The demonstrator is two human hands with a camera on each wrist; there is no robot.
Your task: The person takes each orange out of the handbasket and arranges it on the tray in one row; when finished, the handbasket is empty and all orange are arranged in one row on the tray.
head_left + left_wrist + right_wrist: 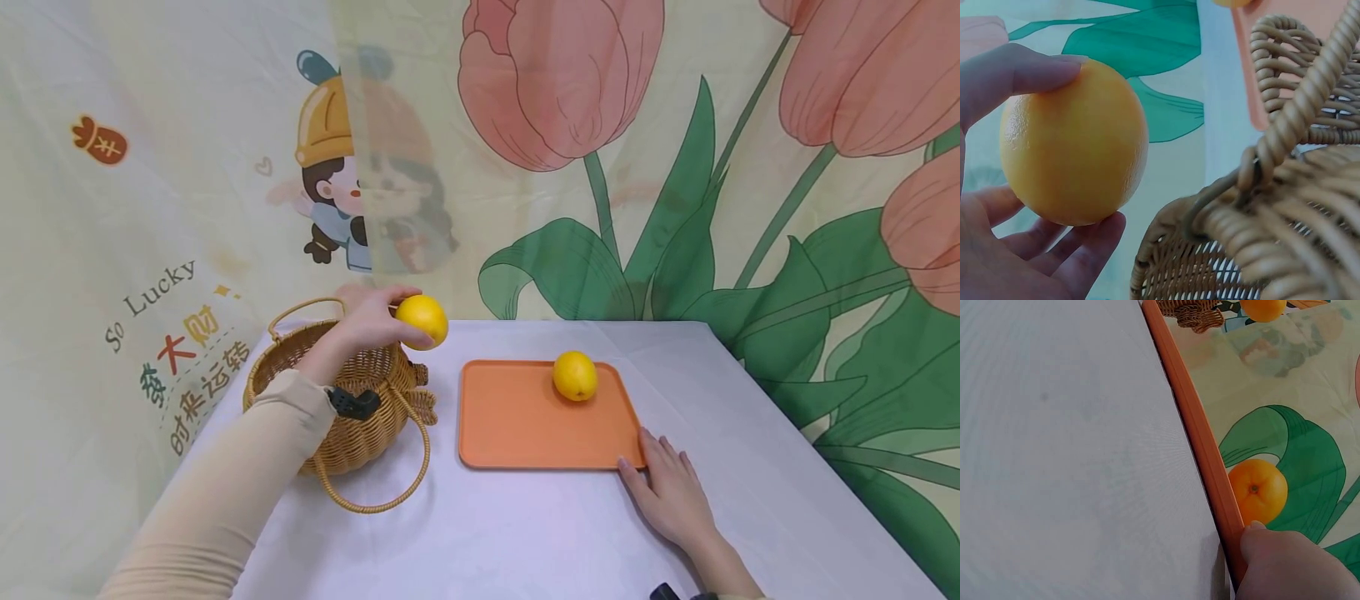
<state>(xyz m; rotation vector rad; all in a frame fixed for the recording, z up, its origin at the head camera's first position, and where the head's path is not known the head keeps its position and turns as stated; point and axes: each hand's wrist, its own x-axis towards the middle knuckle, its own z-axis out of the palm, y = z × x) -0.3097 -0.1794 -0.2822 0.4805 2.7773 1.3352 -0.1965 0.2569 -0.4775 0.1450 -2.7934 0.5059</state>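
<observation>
Holding a yellow fruit (422,321) above the wicker basket (352,417), the left hand (367,321) curls round it; carrying it level to the orange tray (525,425) seems wise, while the right hand (670,492), fingers flat, steadies the tray's corner on the worktop (525,533).

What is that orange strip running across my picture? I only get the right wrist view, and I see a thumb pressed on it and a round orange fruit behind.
Observer: It is the edge of an orange tray lying flat on the table; the right hand rests at its near right corner.
Operator: And the fruit?
Observer: That fruit sits on the tray's far side.
Operator: What is the other hand doing?
Observer: The left hand holds a second yellow fruit above a wicker basket.
</observation>
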